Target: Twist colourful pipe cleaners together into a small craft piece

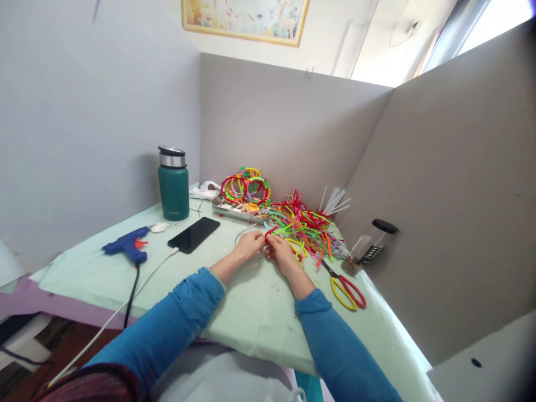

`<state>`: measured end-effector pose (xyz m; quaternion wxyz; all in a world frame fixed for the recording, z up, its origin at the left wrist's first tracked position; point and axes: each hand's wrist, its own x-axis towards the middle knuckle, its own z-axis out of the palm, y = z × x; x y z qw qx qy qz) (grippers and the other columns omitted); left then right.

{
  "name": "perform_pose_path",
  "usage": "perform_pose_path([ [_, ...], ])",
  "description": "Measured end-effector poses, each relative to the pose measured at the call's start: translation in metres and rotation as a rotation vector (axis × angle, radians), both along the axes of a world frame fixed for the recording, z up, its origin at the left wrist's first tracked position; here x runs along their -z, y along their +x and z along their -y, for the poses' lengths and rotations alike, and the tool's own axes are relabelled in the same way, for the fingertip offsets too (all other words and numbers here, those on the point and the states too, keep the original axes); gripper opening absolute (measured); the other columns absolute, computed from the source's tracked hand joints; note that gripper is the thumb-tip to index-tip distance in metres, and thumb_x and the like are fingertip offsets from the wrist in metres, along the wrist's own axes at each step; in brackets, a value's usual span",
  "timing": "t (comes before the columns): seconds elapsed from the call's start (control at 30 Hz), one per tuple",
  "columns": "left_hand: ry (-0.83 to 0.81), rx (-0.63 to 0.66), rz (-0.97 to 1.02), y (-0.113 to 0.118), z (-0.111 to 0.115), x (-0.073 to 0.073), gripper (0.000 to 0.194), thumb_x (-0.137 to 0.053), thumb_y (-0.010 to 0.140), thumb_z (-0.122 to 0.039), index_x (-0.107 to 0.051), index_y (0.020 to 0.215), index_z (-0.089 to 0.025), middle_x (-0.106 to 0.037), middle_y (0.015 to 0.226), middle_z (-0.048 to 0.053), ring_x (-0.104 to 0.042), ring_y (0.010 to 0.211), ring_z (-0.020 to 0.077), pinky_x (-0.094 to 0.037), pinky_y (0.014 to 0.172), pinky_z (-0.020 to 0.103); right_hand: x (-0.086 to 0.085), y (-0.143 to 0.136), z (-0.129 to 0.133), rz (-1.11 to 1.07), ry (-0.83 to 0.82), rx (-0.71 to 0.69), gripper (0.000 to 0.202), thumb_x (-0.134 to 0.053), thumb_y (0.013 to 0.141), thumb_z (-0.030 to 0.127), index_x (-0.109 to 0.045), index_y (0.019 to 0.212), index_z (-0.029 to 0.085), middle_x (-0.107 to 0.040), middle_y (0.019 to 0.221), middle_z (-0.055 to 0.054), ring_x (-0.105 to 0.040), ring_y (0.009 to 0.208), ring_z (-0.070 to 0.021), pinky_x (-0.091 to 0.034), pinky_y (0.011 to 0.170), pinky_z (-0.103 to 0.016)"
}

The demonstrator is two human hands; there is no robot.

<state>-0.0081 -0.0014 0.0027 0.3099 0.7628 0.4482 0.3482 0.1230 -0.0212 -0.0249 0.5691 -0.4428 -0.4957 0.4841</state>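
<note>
Between my two hands is a short red pipe cleaner (270, 231), its tip showing above the fingers. My left hand (250, 244) pinches it from the left with closed fingers. From the other side my right hand (280, 251) grips it too, thumb and fingers pressed together. Fingers cover most of the piece, so its full shape is hidden. Just beyond the hands spreads a tangled heap of colourful pipe cleaners (299, 215). Scissors (347, 291) with one yellow and one red handle lie to the right of my right hand.
A metal tray (234, 213) at the back holds pipe-cleaner rings (247, 187). On the left are a green bottle (174, 190), a black phone (194, 234) on a white cable, and a blue glue gun (127, 244). A clear jar (377, 243) stands right; grey partitions enclose the table.
</note>
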Motion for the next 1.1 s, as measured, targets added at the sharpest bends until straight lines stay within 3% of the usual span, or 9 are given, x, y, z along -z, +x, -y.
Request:
perform_pose_path([
  [0.2,0.051,-0.034,-0.014,-0.001,0.0042,-0.0017,0.044,-0.036,0.08,-0.044,-0.056,0.054,-0.016,-0.057,0.05,-0.002,-0.048,0.051,0.0103,-0.032,0.053,0.022,-0.0003,-0.0005,0.0006,-0.021,-0.009,-0.008,0.029,-0.061,0.068,0.045,-0.058,0.072,0.016,-0.059,0.054,-0.001,-0.047,0.044,-0.0087,-0.033,0.04,-0.02],
  [0.43,0.08,-0.02,-0.032,-0.0022,0.0024,0.0,0.042,-0.042,0.078,-0.049,-0.06,0.061,-0.016,-0.06,0.052,-0.002,-0.049,0.053,0.0102,-0.034,0.054,0.02,-0.0001,-0.0017,0.001,-0.045,-0.008,0.028,0.024,-0.062,0.064,0.036,-0.06,0.075,0.016,-0.06,0.061,-0.001,-0.047,0.045,-0.0084,-0.033,0.04,-0.021],
  [0.9,0.051,-0.031,0.041,0.0007,-0.002,0.002,0.047,-0.044,0.074,-0.056,-0.061,0.061,-0.015,-0.058,0.05,-0.001,-0.048,0.048,0.0089,-0.034,0.048,0.019,-0.0022,-0.0038,0.0031,-0.033,0.009,0.008,0.029,-0.06,0.067,0.045,-0.059,0.074,0.017,-0.061,0.061,-0.001,-0.047,0.046,-0.0089,-0.032,0.04,-0.021],
  [1.1,0.048,-0.072,0.051,0.0005,-0.0026,0.0026,0.038,-0.047,0.075,-0.05,-0.062,0.068,-0.015,-0.059,0.052,-0.001,-0.051,0.051,0.0097,-0.035,0.05,0.019,-0.0001,-0.0029,0.0014,-0.054,-0.002,0.018,0.031,-0.06,0.068,0.047,-0.06,0.075,0.017,-0.06,0.067,-0.002,-0.047,0.047,-0.0081,-0.033,0.04,-0.021],
])
